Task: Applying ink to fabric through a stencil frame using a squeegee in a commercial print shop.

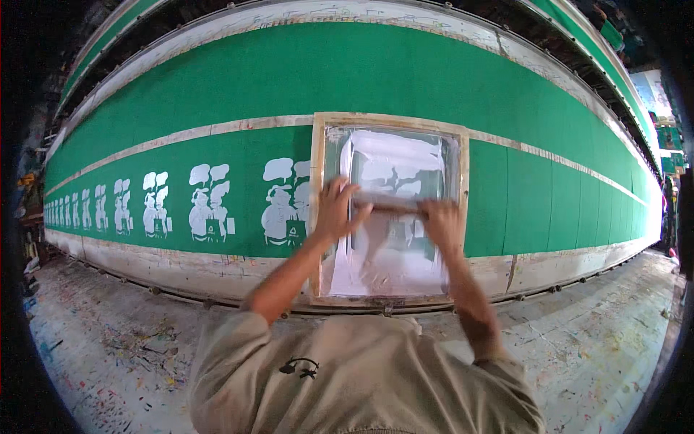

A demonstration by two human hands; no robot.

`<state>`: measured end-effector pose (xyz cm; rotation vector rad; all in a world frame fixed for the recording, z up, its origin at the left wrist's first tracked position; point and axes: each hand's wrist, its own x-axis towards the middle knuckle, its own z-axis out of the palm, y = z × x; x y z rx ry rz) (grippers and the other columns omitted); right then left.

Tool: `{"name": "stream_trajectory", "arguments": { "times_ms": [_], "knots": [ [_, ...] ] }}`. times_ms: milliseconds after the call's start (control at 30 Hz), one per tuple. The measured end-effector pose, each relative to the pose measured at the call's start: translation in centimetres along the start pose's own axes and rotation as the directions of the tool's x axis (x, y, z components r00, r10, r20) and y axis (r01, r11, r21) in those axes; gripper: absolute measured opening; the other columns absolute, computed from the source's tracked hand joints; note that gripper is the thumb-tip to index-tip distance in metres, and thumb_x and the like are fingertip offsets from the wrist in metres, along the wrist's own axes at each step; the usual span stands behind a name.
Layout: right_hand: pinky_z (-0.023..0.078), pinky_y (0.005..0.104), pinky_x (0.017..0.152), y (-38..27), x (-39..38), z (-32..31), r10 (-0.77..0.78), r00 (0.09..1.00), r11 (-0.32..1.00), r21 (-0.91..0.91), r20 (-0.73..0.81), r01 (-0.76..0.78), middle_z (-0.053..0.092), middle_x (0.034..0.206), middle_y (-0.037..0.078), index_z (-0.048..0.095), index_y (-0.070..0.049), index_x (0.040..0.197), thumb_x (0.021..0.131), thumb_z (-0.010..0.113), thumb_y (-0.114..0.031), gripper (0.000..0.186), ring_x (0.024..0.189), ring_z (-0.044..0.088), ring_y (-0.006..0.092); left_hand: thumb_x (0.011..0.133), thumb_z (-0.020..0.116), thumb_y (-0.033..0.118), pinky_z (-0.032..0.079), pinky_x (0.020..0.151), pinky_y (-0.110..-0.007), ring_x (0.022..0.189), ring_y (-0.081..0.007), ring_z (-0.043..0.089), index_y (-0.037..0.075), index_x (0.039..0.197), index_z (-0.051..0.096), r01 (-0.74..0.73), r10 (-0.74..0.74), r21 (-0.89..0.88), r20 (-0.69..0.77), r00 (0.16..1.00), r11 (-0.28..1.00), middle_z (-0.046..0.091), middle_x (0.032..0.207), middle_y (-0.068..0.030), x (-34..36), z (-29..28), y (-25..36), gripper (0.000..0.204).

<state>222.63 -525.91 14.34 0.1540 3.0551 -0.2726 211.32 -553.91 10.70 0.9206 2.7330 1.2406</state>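
Note:
A wooden-framed printing screen (464, 166) lies flat on the green material, its mesh smeared with white ink (397, 269). Across the middle of the mesh runs a squeegee (394, 209), its brown bar level from side to side. My left hand (338, 210) closes on the squeegee's left end, close to the frame's left side. At the other end my right hand (441, 219) is wrapped round the bar, somewhat blurred. Left of the frame, white prints (280, 202) of figures with cloud-like shapes above them repeat in a row, and the nearest is partly covered by the frame.
A long table carries green panels (238, 79) in two rows, split by a pale strip (210, 131). Along its near side run a whitish edge (181, 262) and a metal rail (557, 288). Paint spots cover the floor (123, 347). Another green-topped table (108, 36) stands beyond.

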Motion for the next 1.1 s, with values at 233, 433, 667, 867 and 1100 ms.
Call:
{"name": "stream_trajectory", "arguments": {
  "times_ms": [233,433,667,867,1100],
  "knots": [
    [0.054,0.0476,0.086,2.0,13.4,2.2,0.179,0.983,0.984,-0.012,0.035,-0.179,0.075,0.105,0.009,0.075,-0.016,0.105,0.078,0.079,-0.022,0.029,0.101,0.07,0.0305,0.092,0.067,0.045,0.046,0.089,-0.053,0.103,-0.0439,0.06,0.002,0.105,0.061,0.141,-0.139,-0.007,0.101,0.985,0.99,0.066,0.11,-0.0198,9.8,4.2,-4.3,0.046],
    [0.047,0.0462,0.089,-3.7,-10.4,5.2,0.043,0.997,0.996,0.08,-0.059,-0.038,0.071,0.105,0.007,0.073,-0.012,0.106,0.07,0.08,-0.013,0.037,0.103,0.066,0.0285,0.089,0.07,0.032,0.041,0.103,-0.055,0.113,-0.0425,0.06,0.003,0.126,0.057,0.147,-0.164,0.137,0.12,0.979,0.98,0.063,0.127,-0.0231,-15.2,2.7,3.9,0.049],
    [0.049,0.0459,0.089,-3.3,-12.7,2.6,-0.011,0.998,0.991,0.132,0.058,0.003,0.071,0.109,0.007,0.073,-0.012,0.104,0.073,0.078,-0.012,0.032,0.108,0.064,0.0266,0.089,0.074,0.037,0.049,0.094,-0.049,0.103,-0.0404,0.064,0.005,0.12,0.061,0.307,-0.286,-0.095,0.189,0.939,0.947,0.067,0.106,-0.0187,-16.1,-0.1,3.6,0.046],
    [0.049,0.0456,0.089,-3.4,-14.9,1.6,-0.129,0.988,0.975,0.194,0.083,0.111,0.074,0.098,0.004,0.075,-0.013,0.097,0.074,0.077,-0.015,0.023,0.104,0.067,0.0244,0.085,0.076,0.027,0.05,0.088,-0.053,0.097,-0.0463,0.061,0.001,0.106,0.063,0.491,-0.518,0.621,-0.156,0.841,0.61,0.063,0.094,-0.0236,-12.3,-1.5,-1.5,0.036],
    [0.041,0.0451,0.088,-0.9,-4.6,5.1,-0.059,0.974,0.998,-0.01,-0.221,0.058,0.069,0.116,-0.002,0.073,-0.018,0.111,0.075,0.071,-0.008,0.038,0.109,0.06,0.021,0.08,0.08,0.021,0.049,0.094,-0.052,0.114,-0.0452,0.06,0.001,0.115,0.061,0.667,-0.691,-0.217,-0.053,0.721,0.713,0.06,0.118,-0.0326,-11.2,-2.8,-2.5,0.044]
  ]
}}
